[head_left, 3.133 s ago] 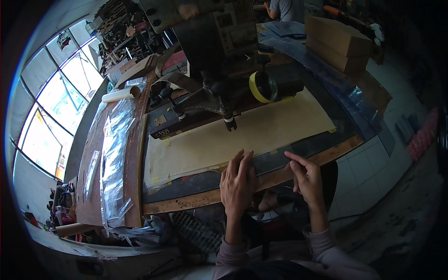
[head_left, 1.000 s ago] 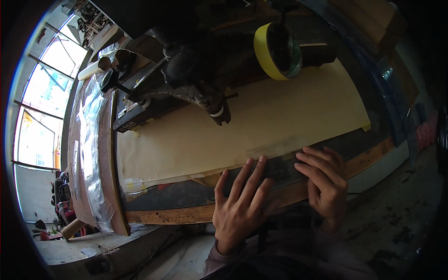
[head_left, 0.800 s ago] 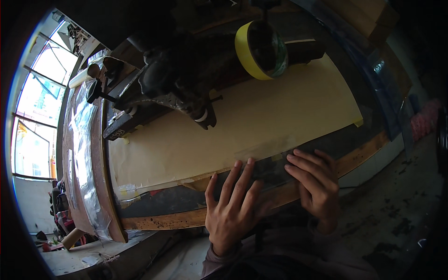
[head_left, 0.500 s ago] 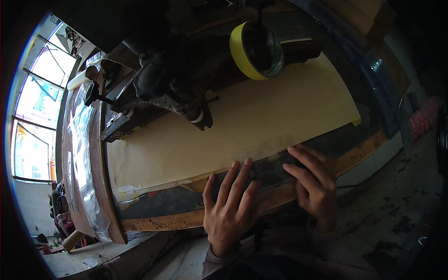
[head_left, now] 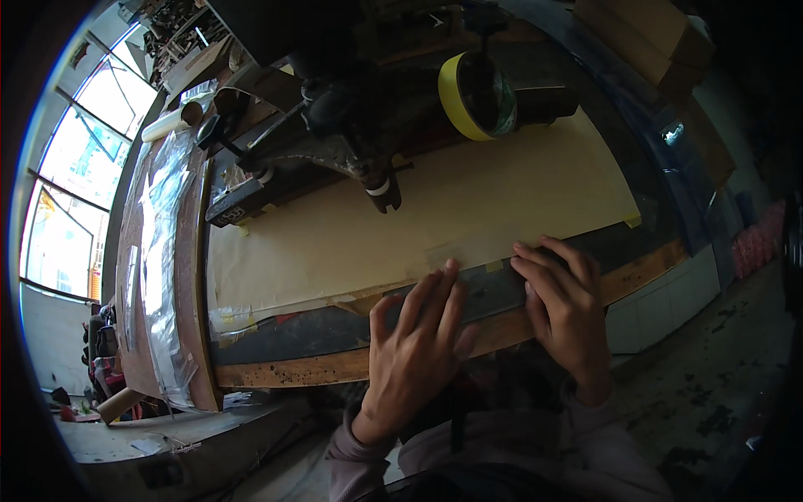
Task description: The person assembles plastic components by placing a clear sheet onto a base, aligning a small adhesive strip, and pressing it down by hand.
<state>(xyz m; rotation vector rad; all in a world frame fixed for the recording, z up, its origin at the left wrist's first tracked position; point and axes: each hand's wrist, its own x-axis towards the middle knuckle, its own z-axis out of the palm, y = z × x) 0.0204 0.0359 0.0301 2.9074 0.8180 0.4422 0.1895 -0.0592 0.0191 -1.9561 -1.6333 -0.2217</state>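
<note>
A long sheet of tan paper [head_left: 351, 251] lies on a dark board with a wooden front edge [head_left: 293, 370]. My left hand [head_left: 414, 335] is open, its stretched fingertips at the sheet's near edge. Beneath those fingertips a faint, see-through patch [head_left: 443, 251] shows on the paper; I cannot tell whether it is film or a smudge. To the right, my right hand [head_left: 565, 305] bends slightly with its fingers apart, two fingertips at the same edge. Neither hand visibly grips anything. Yellow tape [head_left: 633, 221] holds the sheet's right corner.
Over the far part of the sheet stands a dark machine arm [head_left: 355, 142] with a forked tip. A roll of yellow tape [head_left: 456, 96] hangs at the back. Beside the board at left is a plastic-covered panel [head_left: 163, 251]; a cardboard box [head_left: 644, 38] sits at far right.
My left hand has slid a little to the right and further up along the paper's edge. My right hand has moved slightly upward. The whole view has shifted a little.
</note>
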